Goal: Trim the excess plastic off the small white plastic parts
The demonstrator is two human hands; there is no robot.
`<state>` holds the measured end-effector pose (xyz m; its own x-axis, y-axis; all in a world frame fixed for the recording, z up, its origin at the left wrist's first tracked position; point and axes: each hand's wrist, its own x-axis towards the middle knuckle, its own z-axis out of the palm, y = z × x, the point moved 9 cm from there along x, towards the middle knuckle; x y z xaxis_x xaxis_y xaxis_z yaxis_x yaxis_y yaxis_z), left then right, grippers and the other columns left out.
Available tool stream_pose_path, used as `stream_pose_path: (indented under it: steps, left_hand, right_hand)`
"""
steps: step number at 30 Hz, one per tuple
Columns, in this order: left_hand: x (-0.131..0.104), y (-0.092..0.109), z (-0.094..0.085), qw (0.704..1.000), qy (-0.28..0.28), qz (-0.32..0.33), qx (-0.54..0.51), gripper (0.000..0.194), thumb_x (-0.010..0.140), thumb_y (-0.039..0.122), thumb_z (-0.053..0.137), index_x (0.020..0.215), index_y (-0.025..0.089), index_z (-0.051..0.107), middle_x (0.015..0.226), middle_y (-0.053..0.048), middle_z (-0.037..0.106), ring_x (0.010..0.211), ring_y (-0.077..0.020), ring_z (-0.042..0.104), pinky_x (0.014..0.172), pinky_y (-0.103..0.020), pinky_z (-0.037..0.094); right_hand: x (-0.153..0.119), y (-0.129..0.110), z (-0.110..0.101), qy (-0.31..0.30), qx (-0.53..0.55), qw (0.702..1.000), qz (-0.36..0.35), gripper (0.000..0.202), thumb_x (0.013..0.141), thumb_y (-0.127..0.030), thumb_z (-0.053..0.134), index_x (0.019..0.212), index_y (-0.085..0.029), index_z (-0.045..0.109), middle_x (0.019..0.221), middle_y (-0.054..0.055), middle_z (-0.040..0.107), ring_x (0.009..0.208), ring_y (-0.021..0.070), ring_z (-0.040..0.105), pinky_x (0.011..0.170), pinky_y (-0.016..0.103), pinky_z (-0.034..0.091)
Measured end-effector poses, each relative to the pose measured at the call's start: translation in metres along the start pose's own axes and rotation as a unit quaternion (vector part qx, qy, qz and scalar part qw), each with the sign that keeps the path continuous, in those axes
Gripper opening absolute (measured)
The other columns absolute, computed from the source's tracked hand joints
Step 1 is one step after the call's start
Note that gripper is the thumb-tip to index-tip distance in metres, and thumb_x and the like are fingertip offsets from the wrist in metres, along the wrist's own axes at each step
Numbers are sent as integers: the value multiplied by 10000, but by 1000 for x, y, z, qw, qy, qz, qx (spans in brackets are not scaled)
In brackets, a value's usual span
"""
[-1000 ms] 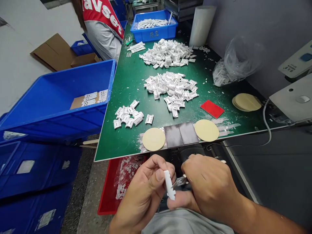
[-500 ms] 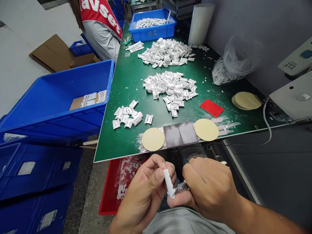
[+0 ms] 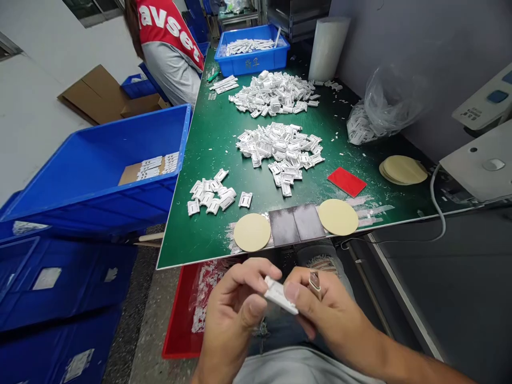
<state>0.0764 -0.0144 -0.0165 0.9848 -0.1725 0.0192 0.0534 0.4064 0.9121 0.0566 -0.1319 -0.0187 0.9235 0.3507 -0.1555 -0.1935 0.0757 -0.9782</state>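
Note:
Over my lap, in the head view, I have a small white plastic part (image 3: 281,296) between both hands. The fingers of my left hand (image 3: 236,306) curl against its left end, the thumb a little apart from it. My right hand (image 3: 332,312) pinches the other end under its thumb. A slim tool (image 3: 315,284) with a dark, metal-rimmed end also sticks up between the right fingers; the rest of it is hidden, so its kind does not show. Just beyond, sanding sheets (image 3: 296,223) and round yellowish discs (image 3: 252,232) lie along the table edge.
Piles of white plastic parts (image 3: 280,144) cover the green table (image 3: 208,152). A red sheet (image 3: 347,182) and a filled plastic bag (image 3: 362,125) lie right. A blue bin (image 3: 108,154) stands left, a red bin (image 3: 176,325) below the edge. A person (image 3: 168,64) sits beyond.
The white part has gone from upright to lying slantwise. My right hand has turned from a fist around the tool to pinching the part, with the tool's end now pointing up.

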Motion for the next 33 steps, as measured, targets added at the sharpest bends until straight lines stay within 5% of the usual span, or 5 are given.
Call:
stream_pose_path:
  steps: [9,14,19,24,33]
  left_hand:
    - [3,16,-3,891,-75,-28,446,165,892,319,562,775,213,611,677,2,605,598,-134,513,566,-240,354]
    - [-4,15,-2,844,-139,74,512,288,922,260,430,644,208,377,615,24,455,559,-124,408,554,-276,252]
    - [-7,30,-91,850,92,-3,519,370,972,401,295,644,233,319,580,37,357,547,-146,369,544,-269,279]
    - [3,55,-158,694,150,-146,688,376,880,586,444,717,255,516,570,16,527,568,-205,513,569,-289,343]
    - [121,75,-61,625,18,196,755,730,872,582,503,1466,186,355,1544,-172,352,1410,-356,292,1115,-541,248]
  right_hand:
    - [-24,-57,14,110,-532,755,-367,189,944,-159,503,773,-169,582,590,-10,509,540,143,426,546,322,267]
    - [-23,-54,39,55,-561,719,-407,249,924,-125,483,689,-178,543,573,1,475,528,157,379,524,347,202]
    - [-10,-64,40,69,-572,711,-403,282,918,-142,451,654,-187,540,544,-7,490,499,141,395,517,329,229]
    - [65,-74,-21,165,-699,680,-144,324,973,-324,366,802,-179,598,675,60,647,590,180,582,542,296,282]
    - [161,-70,-3,114,-750,650,-45,309,966,-415,492,943,-145,643,870,39,684,772,167,645,731,343,499]
